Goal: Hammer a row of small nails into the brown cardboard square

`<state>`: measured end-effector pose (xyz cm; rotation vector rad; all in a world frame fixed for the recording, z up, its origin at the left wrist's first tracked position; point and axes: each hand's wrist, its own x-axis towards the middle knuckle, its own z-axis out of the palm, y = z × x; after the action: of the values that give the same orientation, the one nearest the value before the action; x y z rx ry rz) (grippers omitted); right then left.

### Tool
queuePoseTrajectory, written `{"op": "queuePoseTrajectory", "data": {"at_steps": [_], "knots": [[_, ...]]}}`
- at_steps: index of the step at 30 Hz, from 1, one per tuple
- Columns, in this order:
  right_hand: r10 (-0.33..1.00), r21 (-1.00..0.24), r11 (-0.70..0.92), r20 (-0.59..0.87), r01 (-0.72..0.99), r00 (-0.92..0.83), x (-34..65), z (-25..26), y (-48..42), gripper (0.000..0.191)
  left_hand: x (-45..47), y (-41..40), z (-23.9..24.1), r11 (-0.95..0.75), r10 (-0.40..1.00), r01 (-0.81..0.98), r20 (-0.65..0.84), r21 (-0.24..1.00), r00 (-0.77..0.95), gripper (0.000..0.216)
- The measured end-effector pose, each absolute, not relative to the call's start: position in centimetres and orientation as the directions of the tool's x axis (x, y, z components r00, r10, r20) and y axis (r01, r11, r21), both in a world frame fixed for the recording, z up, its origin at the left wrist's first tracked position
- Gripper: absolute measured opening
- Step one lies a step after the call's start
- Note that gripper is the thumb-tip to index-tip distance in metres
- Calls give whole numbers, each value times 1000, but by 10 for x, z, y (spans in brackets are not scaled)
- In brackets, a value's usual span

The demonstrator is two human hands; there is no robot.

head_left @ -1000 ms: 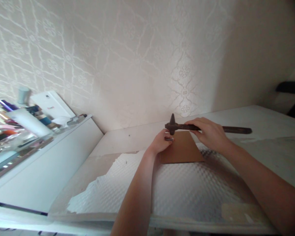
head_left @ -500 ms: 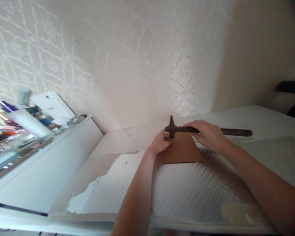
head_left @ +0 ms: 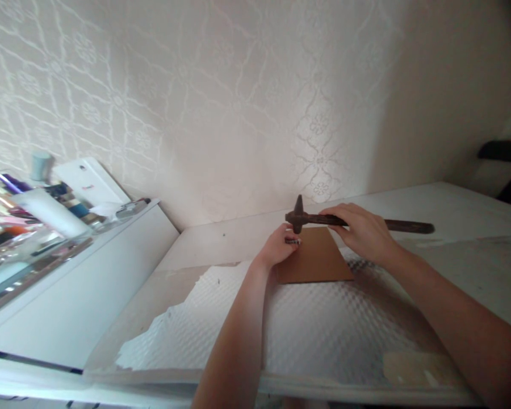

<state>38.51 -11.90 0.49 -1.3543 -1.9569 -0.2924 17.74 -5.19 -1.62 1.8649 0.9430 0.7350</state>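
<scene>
My right hand [head_left: 361, 232] is wrapped round the dark handle of a rusty hammer [head_left: 409, 226], close to its head. The hammer head [head_left: 298, 215] hangs just above the far left corner of a brown board [head_left: 315, 257] that lies on the white table [head_left: 451, 210]. My left hand [head_left: 276, 247] rests at that corner with fingers pinched on a small dark object [head_left: 293, 241], too small to name, right under the hammer head.
A white textured sheet [head_left: 315, 329] covers the near table under the board. On the left a white shelf [head_left: 89, 267] carries bottles and tubes [head_left: 46, 207]. Patterned wall rises behind. A dark chair part [head_left: 505, 153] shows at the far right.
The hammer head dipped slightly toward the board half a second ago and is now raised again. My left hand has stayed at the board's corner.
</scene>
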Motion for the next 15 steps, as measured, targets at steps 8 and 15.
{"op": "queuePoseTrajectory", "data": {"at_steps": [8, 15], "knots": [[727, -202, 411, 661, 889, -186, 384, 5, -120, 24, 179, -56, -12, -297, 849, 328, 90, 897, 521, 39], [744, -195, 410, 637, 891, -203, 386, 5, -119, 24, 178, -54, -14, -319, 842, 337, 101, 886, 531, 36]]}}
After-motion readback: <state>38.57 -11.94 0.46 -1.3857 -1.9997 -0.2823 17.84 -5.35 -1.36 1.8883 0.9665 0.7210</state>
